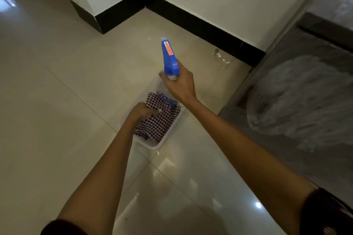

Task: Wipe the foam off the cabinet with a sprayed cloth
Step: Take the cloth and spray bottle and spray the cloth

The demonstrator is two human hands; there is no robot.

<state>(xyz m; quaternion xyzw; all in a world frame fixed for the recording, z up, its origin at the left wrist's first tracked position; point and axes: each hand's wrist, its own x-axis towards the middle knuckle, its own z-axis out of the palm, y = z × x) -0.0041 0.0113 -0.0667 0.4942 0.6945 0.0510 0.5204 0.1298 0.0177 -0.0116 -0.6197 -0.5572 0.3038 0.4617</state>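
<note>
Fingers of left hand (142, 111): curled into the checked cloth (158, 120), gripping a fold.
Fingers of right hand (180, 84): wrapped round spray bottle (170, 61) neck, which is aimed away from the person.
Cabinet (286, 158): far right, dark front.
Foam (298, 97): pale smear across cabinet front.
Basket (152, 146): white, on floor tiles (66, 101) — cloth inside, bottle base at far end.

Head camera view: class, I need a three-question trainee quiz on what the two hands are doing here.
1. True or false: the right hand holds the spray bottle.
2. What does the left hand grip? A) checked cloth B) sponge C) brush
3. Fill in: the checked cloth lies in a white ____ on the floor.
Key: 1 true; 2 A; 3 basket.
</note>
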